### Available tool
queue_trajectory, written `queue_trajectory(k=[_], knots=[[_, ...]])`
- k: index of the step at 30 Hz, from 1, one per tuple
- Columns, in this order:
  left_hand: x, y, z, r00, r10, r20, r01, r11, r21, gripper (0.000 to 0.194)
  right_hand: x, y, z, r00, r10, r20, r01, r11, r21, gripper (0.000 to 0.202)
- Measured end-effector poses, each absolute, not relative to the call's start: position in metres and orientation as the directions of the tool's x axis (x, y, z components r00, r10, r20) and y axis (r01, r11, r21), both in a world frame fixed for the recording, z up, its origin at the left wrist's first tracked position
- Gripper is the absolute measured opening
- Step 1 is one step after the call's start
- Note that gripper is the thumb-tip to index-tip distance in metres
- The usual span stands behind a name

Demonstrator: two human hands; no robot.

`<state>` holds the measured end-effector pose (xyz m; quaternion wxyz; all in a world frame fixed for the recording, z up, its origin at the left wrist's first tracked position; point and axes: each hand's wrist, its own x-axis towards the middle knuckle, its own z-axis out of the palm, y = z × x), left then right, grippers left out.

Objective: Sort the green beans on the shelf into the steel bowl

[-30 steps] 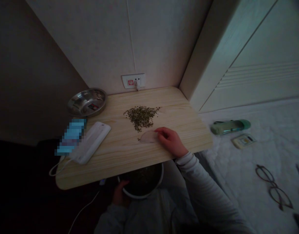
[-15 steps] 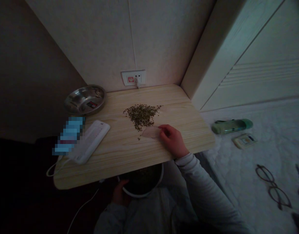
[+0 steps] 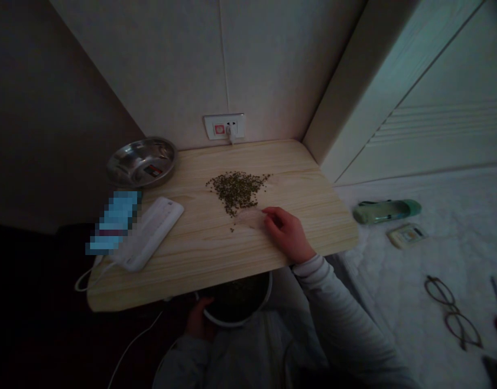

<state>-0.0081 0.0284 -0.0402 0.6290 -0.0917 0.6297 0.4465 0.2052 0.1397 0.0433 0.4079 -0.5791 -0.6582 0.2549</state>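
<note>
My right hand (image 3: 287,231) is closed on the edge of a thin, see-through oval piece (image 3: 250,217), perhaps plastic, that lies low over the table. Just beyond it spreads a heap of small dark green beans or seeds (image 3: 237,189), with a few strays near the piece's left end. Below the table's front edge, my left hand (image 3: 199,320) grips the left side of a round pot with a pale rim (image 3: 232,324). Its thumb rests over the rim. The pot's inside is dark, and what it holds is hard to make out.
On the wooden table (image 3: 208,259) a steel bowl (image 3: 143,162) stands at the back left, near a phone (image 3: 116,221) and a white power strip (image 3: 153,235). A green bottle (image 3: 386,210), a small box (image 3: 406,235) and glasses (image 3: 453,313) lie on the bed to the right.
The view has shifted slightly. Both hands keep their holds, and the heap looks much the same.
</note>
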Motion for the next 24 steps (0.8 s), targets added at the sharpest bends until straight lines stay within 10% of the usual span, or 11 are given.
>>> queue_trajectory(k=[24], knots=[[0.01,0.034,-0.007,-0.216,0.473,-0.854,-0.658,0.576,0.485,0.022,0.203,0.136,0.048,-0.182,0.96,0.214,0.516,0.279,-0.81,0.024]])
